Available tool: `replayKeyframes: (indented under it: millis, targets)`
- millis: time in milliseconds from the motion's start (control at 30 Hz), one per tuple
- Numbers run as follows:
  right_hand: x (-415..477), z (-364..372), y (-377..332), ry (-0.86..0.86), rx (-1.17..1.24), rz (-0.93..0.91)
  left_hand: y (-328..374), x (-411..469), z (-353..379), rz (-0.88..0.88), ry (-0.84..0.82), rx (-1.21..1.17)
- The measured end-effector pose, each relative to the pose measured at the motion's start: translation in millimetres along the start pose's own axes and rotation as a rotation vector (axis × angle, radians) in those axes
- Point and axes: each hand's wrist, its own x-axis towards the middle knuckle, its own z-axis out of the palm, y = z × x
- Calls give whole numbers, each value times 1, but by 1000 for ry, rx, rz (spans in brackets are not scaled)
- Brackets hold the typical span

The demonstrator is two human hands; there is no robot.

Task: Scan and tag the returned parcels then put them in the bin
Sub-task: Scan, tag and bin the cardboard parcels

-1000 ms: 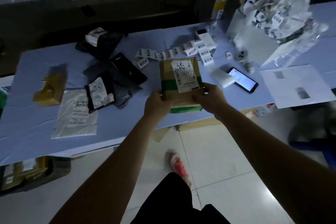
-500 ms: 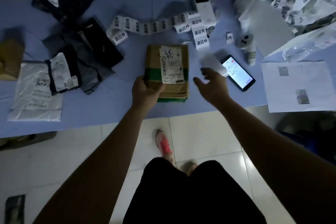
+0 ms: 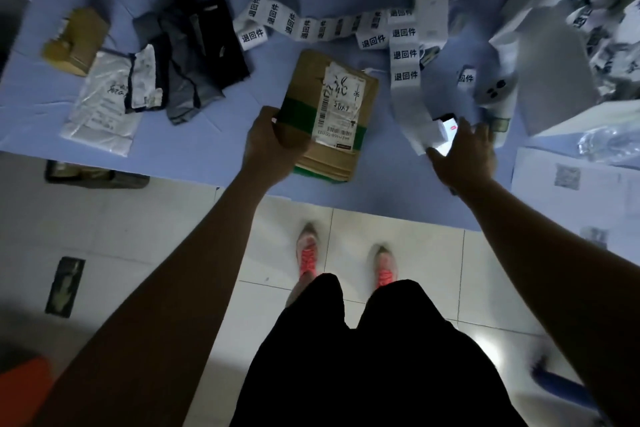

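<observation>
A brown cardboard parcel [image 3: 332,114] with green tape and a white shipping label lies near the front edge of the blue table [image 3: 207,146]. My left hand [image 3: 273,146] grips its near-left corner. My right hand [image 3: 464,152] is spread over a lit phone [image 3: 449,130] to the parcel's right, fingers apart, touching or just above it. A strip of white return tags [image 3: 311,26] runs across the table behind the parcel. A white handheld scanner [image 3: 493,95] lies just beyond the phone.
Dark plastic mailers [image 3: 197,55], a clear bag parcel [image 3: 104,107] and a small brown box [image 3: 78,40] lie at the left. A white label printer [image 3: 431,12] stands at the back. White bags of tags [image 3: 554,59] and printed sheets [image 3: 571,191] fill the right. My feet stand on white tiles.
My right hand let go of the parcel and moved right onto the phone. My left hand kept hold of the parcel on the table. The camera tilted further down.
</observation>
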Motion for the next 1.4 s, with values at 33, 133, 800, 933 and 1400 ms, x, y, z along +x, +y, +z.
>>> replayKeyframes:
  millis: [33,133,800,933,1400]
  targets:
    - [2,-2,4,-3,0,-1,3,-2,2,-4,17,32]
    - [3,-4,19,-61,-38,-11,6,-6,7,-40,75,112]
    - [6,-48,-17,35,552,167,-19,-16,-11,-186,237,-67]
    - [-8,-62,-44,-52,804,81,-23,-9,-27,-168,206,0]
    - [-42,-60,-56,-146,-112,-426,-7,-6,-30,18,142,140]
